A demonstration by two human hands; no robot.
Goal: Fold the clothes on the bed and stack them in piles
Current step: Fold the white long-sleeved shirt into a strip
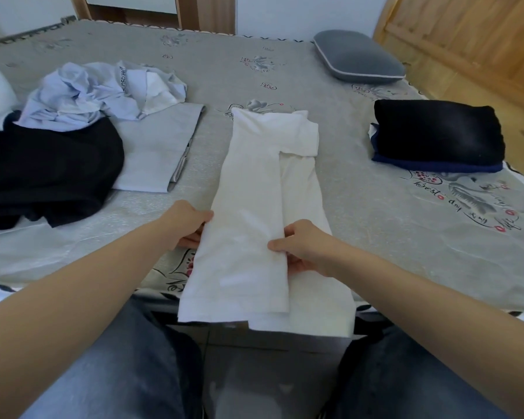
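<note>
A white garment (263, 207), folded into a long strip, lies mid-bed with its near end hanging over the edge — my left hand (185, 223) pinches its left side, my right hand (297, 247) grips the folded right flap. Left of it: unfolded black clothing (49, 167), crumpled pale-blue shirts (100, 92). Right — a dark folded stack (437, 136), with bare bed (375, 207) between, and a grey pillow (357, 57) beyond.

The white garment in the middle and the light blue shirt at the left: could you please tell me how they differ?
The white garment lies flat in a long narrow fold, gripped by the left hand and the right hand; the light blue shirt is crumpled and untouched. Both rest on the bed.
</note>
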